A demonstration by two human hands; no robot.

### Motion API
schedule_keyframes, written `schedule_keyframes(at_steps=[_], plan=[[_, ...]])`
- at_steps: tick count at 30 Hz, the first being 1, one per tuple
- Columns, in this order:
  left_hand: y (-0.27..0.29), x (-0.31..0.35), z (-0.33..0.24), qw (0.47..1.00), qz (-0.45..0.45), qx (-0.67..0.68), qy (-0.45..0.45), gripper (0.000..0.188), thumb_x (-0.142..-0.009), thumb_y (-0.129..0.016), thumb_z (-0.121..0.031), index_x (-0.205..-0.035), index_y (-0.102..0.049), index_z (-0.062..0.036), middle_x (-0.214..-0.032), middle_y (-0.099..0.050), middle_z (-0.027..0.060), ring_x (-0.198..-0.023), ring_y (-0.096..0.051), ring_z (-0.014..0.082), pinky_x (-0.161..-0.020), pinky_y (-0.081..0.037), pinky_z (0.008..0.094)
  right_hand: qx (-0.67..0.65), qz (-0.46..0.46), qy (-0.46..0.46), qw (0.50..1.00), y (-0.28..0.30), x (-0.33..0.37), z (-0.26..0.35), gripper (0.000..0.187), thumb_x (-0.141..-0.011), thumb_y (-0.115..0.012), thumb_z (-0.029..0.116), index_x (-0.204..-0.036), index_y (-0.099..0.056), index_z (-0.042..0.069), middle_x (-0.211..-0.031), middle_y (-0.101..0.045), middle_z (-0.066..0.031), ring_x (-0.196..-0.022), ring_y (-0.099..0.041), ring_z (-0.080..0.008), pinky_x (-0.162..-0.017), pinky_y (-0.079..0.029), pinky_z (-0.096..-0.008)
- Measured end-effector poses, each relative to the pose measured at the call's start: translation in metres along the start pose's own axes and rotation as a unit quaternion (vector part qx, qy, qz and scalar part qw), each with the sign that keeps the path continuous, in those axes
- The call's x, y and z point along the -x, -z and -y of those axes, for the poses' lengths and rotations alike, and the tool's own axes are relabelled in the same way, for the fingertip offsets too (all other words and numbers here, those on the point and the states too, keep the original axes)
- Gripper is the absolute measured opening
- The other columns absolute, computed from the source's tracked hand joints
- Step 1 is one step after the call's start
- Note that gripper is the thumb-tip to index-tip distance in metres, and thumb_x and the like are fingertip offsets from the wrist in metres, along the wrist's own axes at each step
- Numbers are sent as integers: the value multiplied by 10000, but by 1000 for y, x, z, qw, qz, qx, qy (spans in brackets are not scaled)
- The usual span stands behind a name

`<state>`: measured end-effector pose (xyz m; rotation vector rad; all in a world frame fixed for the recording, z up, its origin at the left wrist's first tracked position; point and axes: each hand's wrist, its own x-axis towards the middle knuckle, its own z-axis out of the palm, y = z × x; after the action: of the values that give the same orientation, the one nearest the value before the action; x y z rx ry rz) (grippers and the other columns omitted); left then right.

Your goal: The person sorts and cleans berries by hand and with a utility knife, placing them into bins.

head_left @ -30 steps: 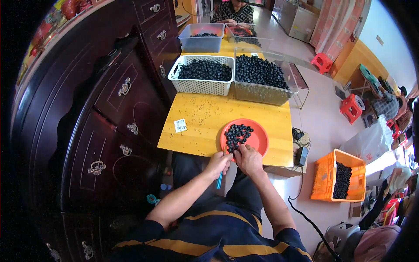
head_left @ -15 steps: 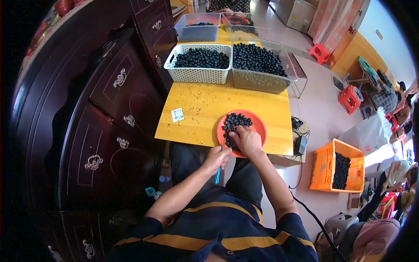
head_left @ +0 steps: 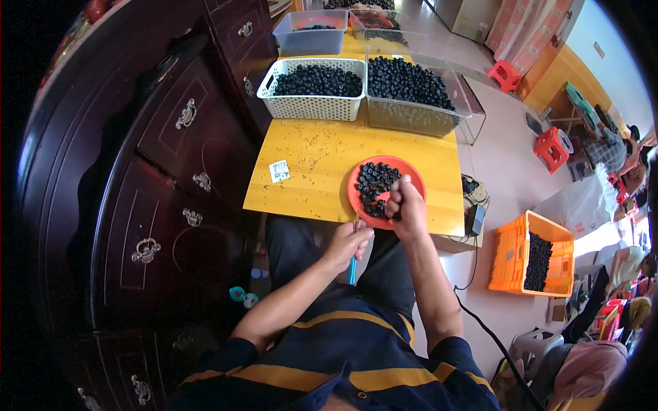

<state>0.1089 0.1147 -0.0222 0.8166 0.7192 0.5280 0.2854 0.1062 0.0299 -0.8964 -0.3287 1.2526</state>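
My left hand (head_left: 348, 245) is closed round a slim tool with a blue handle (head_left: 352, 272), held upright at the table's near edge. The tool's thin, brassy upper end shows just above the fingers, beside a red plate (head_left: 416, 174). Small, round black pieces (head_left: 375, 179) with holes in them lie on the plate. Over the plate's right side, my right hand (head_left: 410, 211) is curled, thumb against the fingers. Whatever it may hold is hidden.
Behind the plate on the yellow table (head_left: 329, 157) stand a white basket (head_left: 308, 108) and a clear bin (head_left: 418, 115), both full of black pieces. A white label (head_left: 279, 171) and dark crumbs lie at left. An orange crate (head_left: 507, 264) sits on the floor at right.
My right hand has come up off the black pieces and shifted right, its fingers now curled. My left hand and the tool have shifted slightly right.
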Motion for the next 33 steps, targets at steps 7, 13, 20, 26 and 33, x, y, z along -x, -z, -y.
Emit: schedule_keyframes(at_steps=[7, 13, 20, 26, 33], plan=[[10, 27, 16, 997, 27, -72, -8, 216, -934, -653, -121, -1120, -616, -17, -717, -540, -43, -506, -438, 31, -433, -385, 193, -504, 80, -161, 845, 27, 69, -8, 266, -1050, -516, 319, -942, -580, 85, -706, -408, 56, -577, -391, -61, -542, -342, -239], [11, 52, 17, 990, -6, -135, -51, 133, -939, -694, -136, -1013, -650, -34, -697, -558, -36, -544, -490, 15, -462, -399, 198, -489, -65, -201, 846, 81, 113, -79, 261, -1049, -498, 289, -1016, -628, 65, -850, -606, -22, -765, -595, -158, -730, -515, -336], [7, 66, 3, 919, 30, -334, -208, 177, -878, -720, -111, -1009, -652, -12, -745, -636, -2, -640, -563, 73, -610, -482, 272, -352, -31, -251, 901, 63, 119, -93, 323, -1065, -451, 276, -1168, -627, 25, -1211, -665, -136, -1145, -628, -287, -975, -525, -467], [4, 79, 5, 835, -4, -486, -257, 257, -834, -734, -113, -1073, -675, -42, -713, -654, 116, -647, -683, 242, -608, -521, 368, -293, 52, -239, 924, 42, 114, -88, 427, -1069, -433, 307, -1334, -565, -1, -1372, -592, -168, -1227, -580, -304, -1037, -481, -433], [2, 83, 10, 791, -29, -541, -285, 256, -817, -744, -117, -1064, -691, -72, -714, -661, 118, -652, -686, 293, -605, -529, 400, -338, 66, -240, 907, 41, 116, -90, 424, -1071, -415, 278, -1347, -547, -15, -1421, -561, -186, -1240, -580, -316, -1012, -505, -434]])
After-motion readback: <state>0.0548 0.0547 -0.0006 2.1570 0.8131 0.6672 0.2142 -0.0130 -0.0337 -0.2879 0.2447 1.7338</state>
